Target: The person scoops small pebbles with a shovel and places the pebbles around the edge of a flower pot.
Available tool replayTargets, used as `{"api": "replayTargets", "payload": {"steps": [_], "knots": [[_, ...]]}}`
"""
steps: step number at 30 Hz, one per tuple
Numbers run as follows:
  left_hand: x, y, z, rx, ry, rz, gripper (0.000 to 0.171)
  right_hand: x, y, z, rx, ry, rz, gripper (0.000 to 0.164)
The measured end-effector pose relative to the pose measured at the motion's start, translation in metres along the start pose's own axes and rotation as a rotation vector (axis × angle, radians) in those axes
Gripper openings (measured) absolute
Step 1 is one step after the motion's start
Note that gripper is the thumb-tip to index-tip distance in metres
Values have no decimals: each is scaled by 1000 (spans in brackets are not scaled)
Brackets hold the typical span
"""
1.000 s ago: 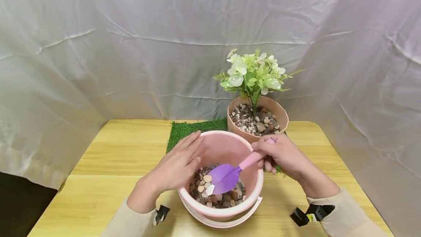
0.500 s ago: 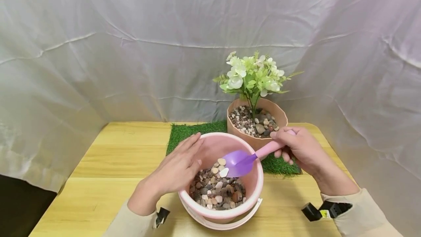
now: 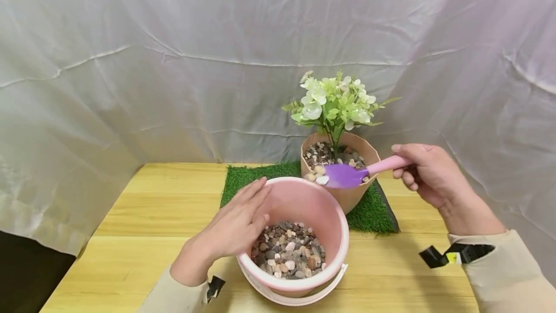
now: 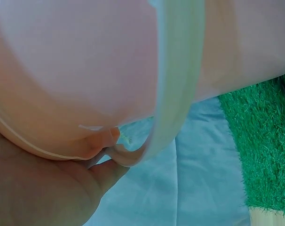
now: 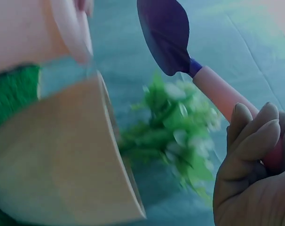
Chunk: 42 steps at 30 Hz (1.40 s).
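My right hand (image 3: pixel 434 177) grips the pink handle (image 3: pixel 388 163) of a garden trowel. Its purple blade (image 3: pixel 345 176) bears several pale pebbles (image 3: pixel 316 176) at the tip, and in the head view it overlaps the front rim of a peach flowerpot (image 3: pixel 347 197). In the right wrist view, the fingers (image 5: pixel 257 136) curl round the handle. My left hand (image 3: pixel 236 223) lies with fairly straight fingers along the left rim of a pink bucket (image 3: pixel 304 202). Mixed pebbles (image 3: pixel 291 250) cover the bucket's bottom. In the left wrist view, this hand touches the rim beside the handle's joint.
White flowers with green leaves (image 3: pixel 334 100) rise from the pebbles in the flowerpot, which stands on a green turf mat (image 3: pixel 373 214). The bucket's pale carrying handle (image 3: pixel 299 300) hangs at its front. Grey cloth (image 3: pixel 217 100) encloses the wooden table (image 3: pixel 152 206).
My right hand has lifted the trowel with its pebbles out of the bucket and moved it right and away, over to the flowerpot. My left hand has stayed at the bucket's rim.
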<state>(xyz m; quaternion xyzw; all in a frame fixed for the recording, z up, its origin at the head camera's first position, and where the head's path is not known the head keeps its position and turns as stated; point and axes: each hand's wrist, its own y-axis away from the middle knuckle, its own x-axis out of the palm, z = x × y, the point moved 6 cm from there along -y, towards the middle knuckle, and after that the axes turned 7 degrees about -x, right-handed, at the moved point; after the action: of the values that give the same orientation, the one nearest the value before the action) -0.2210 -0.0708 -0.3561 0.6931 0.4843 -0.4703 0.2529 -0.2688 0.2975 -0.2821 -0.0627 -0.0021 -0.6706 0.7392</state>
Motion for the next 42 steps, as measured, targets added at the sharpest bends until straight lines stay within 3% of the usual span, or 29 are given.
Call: {"api": "replayTargets", "payload": {"steps": [6,14,24,42], "knots": [[-1,1,0,6,14,-6,63,-38,-16,6,31,29,-116,30],[0,1,-2,30,-2,-18,61,-67,-38,1,92,245,-264,34],[-2,2,-3,20,-9,2,60,-64,-53,7,60,456,-363,27],[-2,3,-2,19,5,0,59,-62,-54,18,25,553,-473,23]]}}
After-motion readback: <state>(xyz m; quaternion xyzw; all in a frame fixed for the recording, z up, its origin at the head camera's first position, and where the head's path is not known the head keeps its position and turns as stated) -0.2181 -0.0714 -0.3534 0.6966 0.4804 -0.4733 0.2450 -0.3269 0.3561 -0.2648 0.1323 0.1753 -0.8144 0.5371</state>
